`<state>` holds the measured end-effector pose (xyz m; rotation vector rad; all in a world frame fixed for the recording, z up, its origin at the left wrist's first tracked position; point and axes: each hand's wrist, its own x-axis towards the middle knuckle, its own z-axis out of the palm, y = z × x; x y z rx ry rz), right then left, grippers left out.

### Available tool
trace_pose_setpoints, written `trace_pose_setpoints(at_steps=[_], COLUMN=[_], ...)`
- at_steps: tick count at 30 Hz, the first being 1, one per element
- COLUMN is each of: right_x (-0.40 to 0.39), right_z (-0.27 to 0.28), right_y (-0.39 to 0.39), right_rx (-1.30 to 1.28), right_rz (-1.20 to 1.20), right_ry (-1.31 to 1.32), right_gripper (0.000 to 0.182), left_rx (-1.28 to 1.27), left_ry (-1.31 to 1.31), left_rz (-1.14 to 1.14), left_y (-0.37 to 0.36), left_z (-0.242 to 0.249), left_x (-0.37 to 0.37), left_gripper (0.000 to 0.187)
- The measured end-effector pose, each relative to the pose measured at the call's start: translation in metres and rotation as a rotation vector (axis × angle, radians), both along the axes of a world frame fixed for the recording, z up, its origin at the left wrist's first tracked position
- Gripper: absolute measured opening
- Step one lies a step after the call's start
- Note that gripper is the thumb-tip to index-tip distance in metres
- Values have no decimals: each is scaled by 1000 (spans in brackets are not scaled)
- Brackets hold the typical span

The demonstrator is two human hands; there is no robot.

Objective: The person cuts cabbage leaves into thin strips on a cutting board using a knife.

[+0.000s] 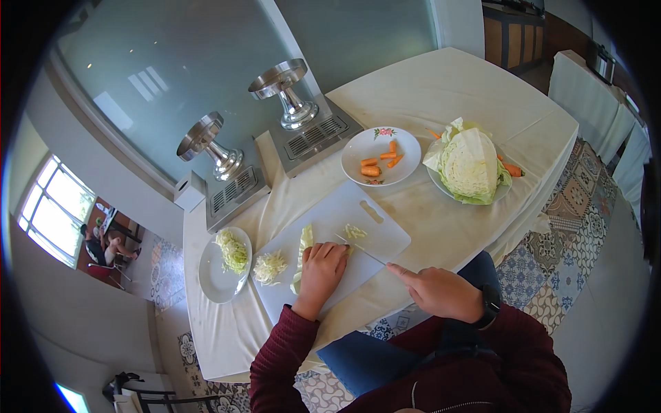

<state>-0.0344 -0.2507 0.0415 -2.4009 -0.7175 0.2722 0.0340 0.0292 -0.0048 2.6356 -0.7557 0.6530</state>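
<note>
A white cutting board (375, 206) lies aslant on the cloth in front of me. My left hand (321, 270) rests on it with curled fingers, holding down a piece of cabbage that is mostly hidden beneath them. Just left of that hand is a long pale cabbage strip (303, 242). My right hand (441, 292) grips a knife (365, 253), index finger stretched forward along it; the blade tip reaches close to my left fingertips. A few cut cabbage shreds (354, 231) lie beyond the blade, and a larger shredded heap (270, 267) sits toward the board's left edge.
On the left, a white plate (222, 292) bears cabbage (231, 253). Behind the board stands a flowered bowl (349, 155) with carrot pieces (370, 170). A big cut cabbage (468, 165) and carrots (511, 168) share a plate at right. Two metal stands (227, 164) (297, 112) line the back.
</note>
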Motion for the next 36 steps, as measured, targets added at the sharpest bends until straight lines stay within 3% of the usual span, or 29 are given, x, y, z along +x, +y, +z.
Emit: trace_pose_setpoints(at_steps=[36], right_x=[-6], right_z=[-3], right_y=[8], right_rx=[55], right_rz=[34], right_ry=[30], right_gripper=[64], left_rx=[7], left_ry=[33], left_rz=[31], left_y=[-1], left_z=[-2], left_x=[0], left_gripper=[19])
